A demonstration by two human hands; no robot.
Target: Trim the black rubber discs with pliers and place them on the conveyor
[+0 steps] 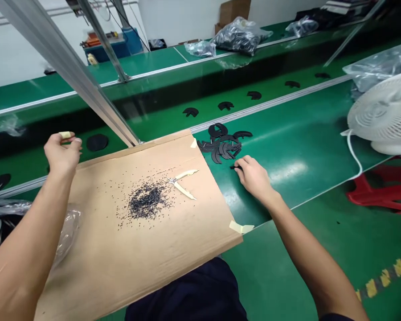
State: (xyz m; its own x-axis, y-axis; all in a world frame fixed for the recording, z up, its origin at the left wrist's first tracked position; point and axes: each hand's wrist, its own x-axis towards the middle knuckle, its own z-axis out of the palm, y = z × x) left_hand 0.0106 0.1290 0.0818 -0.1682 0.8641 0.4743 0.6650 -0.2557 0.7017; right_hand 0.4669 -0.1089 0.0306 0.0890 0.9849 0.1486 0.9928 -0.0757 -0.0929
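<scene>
Factory workshop. A green belt conveyor (287, 129) crossed the view from 9 to 2 o'clock, carrying black moulded parts (220, 147); a second line (147, 60) lay beyond at 12. Bagged parts (239, 38) sat at 1, a desk fan (384, 111) at 3, yellow-and-black floor tape (384, 278) at 4.

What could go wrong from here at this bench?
The white fan, if running, could blow the loose black bits off the cardboard sheet. The small black piece pinched in the right hand could drop among the black arc pieces. The pliers lying beside the bits could get knocked, scattering them.
</scene>
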